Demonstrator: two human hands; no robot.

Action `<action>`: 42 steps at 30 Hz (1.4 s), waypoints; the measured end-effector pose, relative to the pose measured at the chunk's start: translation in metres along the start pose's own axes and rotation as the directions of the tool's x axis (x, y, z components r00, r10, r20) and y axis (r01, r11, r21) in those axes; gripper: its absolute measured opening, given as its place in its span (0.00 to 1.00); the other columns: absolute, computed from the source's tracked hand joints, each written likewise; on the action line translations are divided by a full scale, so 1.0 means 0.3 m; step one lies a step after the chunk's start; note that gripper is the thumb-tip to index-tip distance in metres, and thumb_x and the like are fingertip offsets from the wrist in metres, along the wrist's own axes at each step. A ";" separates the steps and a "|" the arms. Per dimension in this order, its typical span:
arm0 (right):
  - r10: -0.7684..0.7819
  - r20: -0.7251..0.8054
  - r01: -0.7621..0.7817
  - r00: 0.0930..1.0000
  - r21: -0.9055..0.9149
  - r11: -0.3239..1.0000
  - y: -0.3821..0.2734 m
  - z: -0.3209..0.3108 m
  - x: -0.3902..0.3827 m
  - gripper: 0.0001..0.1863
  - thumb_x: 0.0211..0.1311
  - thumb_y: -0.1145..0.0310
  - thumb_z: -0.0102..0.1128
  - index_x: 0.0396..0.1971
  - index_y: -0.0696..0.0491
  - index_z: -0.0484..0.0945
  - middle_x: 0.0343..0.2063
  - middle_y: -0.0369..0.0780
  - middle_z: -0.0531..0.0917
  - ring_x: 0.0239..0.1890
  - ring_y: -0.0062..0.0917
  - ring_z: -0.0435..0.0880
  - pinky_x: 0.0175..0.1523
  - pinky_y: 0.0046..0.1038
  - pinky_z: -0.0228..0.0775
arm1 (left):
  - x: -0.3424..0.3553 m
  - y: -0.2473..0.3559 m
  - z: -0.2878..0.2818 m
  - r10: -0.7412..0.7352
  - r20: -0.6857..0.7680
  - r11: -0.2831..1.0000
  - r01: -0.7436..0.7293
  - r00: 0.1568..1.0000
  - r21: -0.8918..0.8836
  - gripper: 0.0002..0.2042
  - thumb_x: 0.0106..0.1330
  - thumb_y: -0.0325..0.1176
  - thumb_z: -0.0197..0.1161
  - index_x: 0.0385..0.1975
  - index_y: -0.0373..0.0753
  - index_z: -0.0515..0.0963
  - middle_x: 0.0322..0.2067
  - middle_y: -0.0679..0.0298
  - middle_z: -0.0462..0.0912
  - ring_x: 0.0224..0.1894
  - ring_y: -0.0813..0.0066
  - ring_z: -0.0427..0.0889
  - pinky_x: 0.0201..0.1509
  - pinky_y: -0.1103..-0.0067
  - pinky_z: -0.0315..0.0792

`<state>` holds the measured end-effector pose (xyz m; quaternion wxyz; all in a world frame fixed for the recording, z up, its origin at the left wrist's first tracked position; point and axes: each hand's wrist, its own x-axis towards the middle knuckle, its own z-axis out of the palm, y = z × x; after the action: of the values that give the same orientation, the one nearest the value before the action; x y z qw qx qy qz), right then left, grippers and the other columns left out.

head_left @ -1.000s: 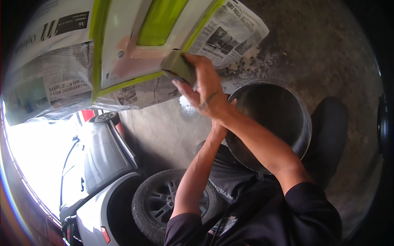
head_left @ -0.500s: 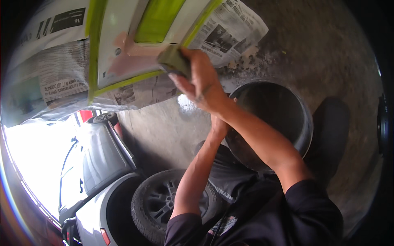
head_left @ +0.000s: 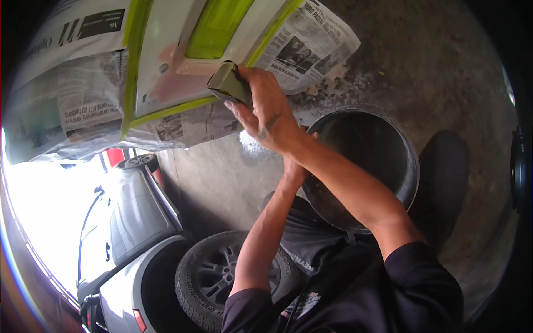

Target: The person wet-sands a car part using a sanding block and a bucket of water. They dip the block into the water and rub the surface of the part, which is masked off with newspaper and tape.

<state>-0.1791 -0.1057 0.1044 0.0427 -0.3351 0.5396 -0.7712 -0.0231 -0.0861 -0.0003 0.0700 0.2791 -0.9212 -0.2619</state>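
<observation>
My right hand [head_left: 267, 111] is closed around a sanding block [head_left: 229, 82] wrapped in grey-green paper. The block is at the lower edge of a white panel [head_left: 161, 44], over or beside its pinkish patch [head_left: 180, 83]; whether it touches cannot be made out. Yellow-green masking tape [head_left: 172, 112] borders the panel, and newspaper [head_left: 91, 105] covers what surrounds it. Beneath my right forearm, my left hand [head_left: 294, 165] is mostly hidden near the rim of a large dark tub [head_left: 410, 144]. A fingertip shows beside the forearm, but what that hand grips is not visible.
The tub stands on the concrete floor [head_left: 222, 183] in front of me. A wheel with a tyre [head_left: 191, 288] is at the lower left, by a light-coloured vehicle [head_left: 119, 294]. Farther left, a grey vehicle [head_left: 136, 216] stands in bright light. A whitish wet patch [head_left: 252, 143] lies below the newspaper.
My right hand and the sanding block have shifted slightly left against the panel, and the block looks sharper. My left hand stays under the right forearm. The view has moved a little.
</observation>
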 end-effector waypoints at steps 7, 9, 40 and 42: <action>0.168 -0.019 -0.169 0.986 -0.191 0.967 0.070 -0.197 -0.004 0.28 0.65 0.69 0.74 0.62 0.61 0.75 0.50 0.54 0.85 0.52 0.48 0.86 0.60 0.42 0.78 | 0.069 0.019 0.010 -0.212 0.066 0.974 0.205 0.975 0.099 0.13 0.71 0.35 0.68 0.48 0.33 0.82 0.35 0.38 0.88 0.42 0.35 0.87 0.48 0.49 0.78; 0.179 0.008 -0.175 0.984 -0.173 0.969 0.083 -0.272 0.010 0.27 0.64 0.70 0.75 0.60 0.62 0.77 0.50 0.54 0.86 0.52 0.46 0.88 0.58 0.41 0.80 | 0.090 0.074 0.007 -0.264 0.008 0.962 0.263 0.965 0.075 0.14 0.71 0.35 0.67 0.50 0.33 0.82 0.33 0.37 0.87 0.41 0.33 0.86 0.48 0.47 0.78; 0.428 0.194 -0.439 0.883 0.014 0.898 0.048 -0.666 -0.053 0.28 0.65 0.66 0.77 0.61 0.61 0.79 0.46 0.42 0.90 0.48 0.22 0.88 0.53 0.27 0.81 | 0.540 0.257 -0.188 0.447 -0.003 0.497 -0.246 0.895 0.832 0.41 0.69 0.46 0.70 0.80 0.41 0.63 0.82 0.39 0.52 0.84 0.37 0.50 0.84 0.43 0.49; 0.424 0.211 -0.433 0.881 -0.008 0.902 0.044 -0.659 -0.064 0.28 0.65 0.66 0.77 0.62 0.62 0.79 0.46 0.43 0.90 0.48 0.22 0.88 0.53 0.26 0.81 | 0.517 0.270 -0.225 0.435 -0.029 0.509 -0.218 0.900 0.833 0.41 0.69 0.44 0.71 0.80 0.39 0.62 0.82 0.40 0.53 0.84 0.39 0.51 0.84 0.43 0.48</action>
<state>-0.2795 0.0560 0.0459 0.2748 -0.2853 0.5775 -0.7138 -0.1726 -0.1442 0.0967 0.0908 0.1284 -0.9573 0.2427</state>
